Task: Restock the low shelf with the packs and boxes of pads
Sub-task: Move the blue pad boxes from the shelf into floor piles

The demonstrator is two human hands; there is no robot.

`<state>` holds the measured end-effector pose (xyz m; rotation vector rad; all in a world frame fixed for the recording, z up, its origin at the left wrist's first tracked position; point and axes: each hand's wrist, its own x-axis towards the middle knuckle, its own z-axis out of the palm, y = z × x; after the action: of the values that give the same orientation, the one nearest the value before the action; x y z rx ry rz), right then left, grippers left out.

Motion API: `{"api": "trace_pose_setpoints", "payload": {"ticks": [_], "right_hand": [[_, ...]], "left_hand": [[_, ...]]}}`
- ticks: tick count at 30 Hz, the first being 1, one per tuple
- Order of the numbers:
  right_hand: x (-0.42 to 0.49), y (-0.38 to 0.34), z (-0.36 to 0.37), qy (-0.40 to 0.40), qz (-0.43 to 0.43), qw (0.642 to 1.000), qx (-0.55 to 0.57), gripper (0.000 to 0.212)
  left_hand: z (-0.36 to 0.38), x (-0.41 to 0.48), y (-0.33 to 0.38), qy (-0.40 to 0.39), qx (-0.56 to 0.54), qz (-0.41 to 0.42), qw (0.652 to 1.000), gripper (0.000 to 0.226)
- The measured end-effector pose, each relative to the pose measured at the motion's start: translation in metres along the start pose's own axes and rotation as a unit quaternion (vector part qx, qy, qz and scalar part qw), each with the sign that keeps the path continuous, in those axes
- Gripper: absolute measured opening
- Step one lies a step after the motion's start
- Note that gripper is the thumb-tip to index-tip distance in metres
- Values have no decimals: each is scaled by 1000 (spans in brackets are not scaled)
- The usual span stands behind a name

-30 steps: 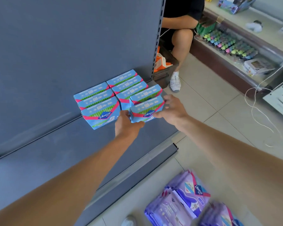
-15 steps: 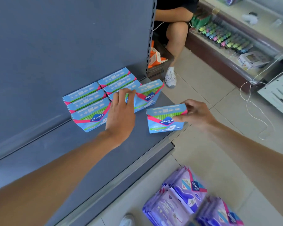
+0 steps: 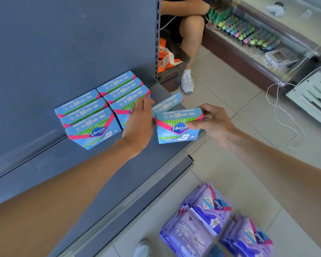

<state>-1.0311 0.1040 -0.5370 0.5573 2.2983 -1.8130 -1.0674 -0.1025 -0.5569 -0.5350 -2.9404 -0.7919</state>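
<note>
Eight slim cardboard boxes [image 3: 85,112] of pads, glossy blue with pink bands and green stripes, are sitting on the low shelf [image 3: 119,173], a flat grey painted-metal deck with a pale front rail. Six are standing in two tidy files of three against the far backboard, and a seventh box [image 3: 167,103] is sitting askew just right of them. The eighth box [image 3: 174,134] is nearest, at the shelf's right end, with its logo facing out. I cannot tell whether its base is resting on the shelf. The right hand [image 3: 213,123] is pinching its right end, thumb across the front face and fingers curled over the top. The left hand [image 3: 139,125], fingers straight and together, is lying against the front box of the right file, just beside the pinched box. On the tiled floor [image 3: 230,164], near right, soft purple plastic packs [image 3: 198,219] are lying in two bundles, too blurred for counting
</note>
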Motion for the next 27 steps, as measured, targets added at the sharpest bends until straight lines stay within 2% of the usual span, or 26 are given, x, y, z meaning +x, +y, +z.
{"api": "trace_pose_setpoints", "payload": {"ticks": [3, 5, 9, 11, 14, 17, 20, 21, 23, 24, 27], "right_hand": [[-5, 2, -2, 4, 4, 1000, 14, 40], [-10, 2, -6, 21, 7, 999, 41, 39], [-29, 3, -22, 23, 22, 997, 72, 32], [-44, 6, -29, 6, 49, 995, 81, 26], [-71, 17, -39, 12, 87, 982, 168, 22], [-104, 37, -57, 54, 102, 966, 233, 19], [-140, 66, -90, 135, 114, 939, 294, 23], [-153, 75, -102, 156, 118, 931, 308, 23], [-180, 98, -127, 178, 127, 925, 310, 20], [-194, 110, -140, 187, 137, 924, 304, 21], [-243, 146, -178, 226, 187, 905, 310, 38]], "left_hand": [[-6, 1, 0, 14, -107, -40, 993, 32], [-13, 2, 1, -17, -197, -75, 977, 28], [-33, -1, 9, -144, -399, -190, 885, 22], [-36, -6, 20, -194, -426, -206, 859, 19], [-23, -26, 50, -233, -453, -204, 836, 20], [-1, -48, 93, -245, -492, -228, 804, 28], [22, -75, 148, -275, -532, -247, 762, 33], [31, -86, 168, -284, -537, -233, 759, 35], [53, -109, 209, -287, -533, -217, 766, 69], [65, -121, 229, -287, -519, -208, 778, 76], [101, -156, 285, -293, -471, -184, 811, 67]]}}
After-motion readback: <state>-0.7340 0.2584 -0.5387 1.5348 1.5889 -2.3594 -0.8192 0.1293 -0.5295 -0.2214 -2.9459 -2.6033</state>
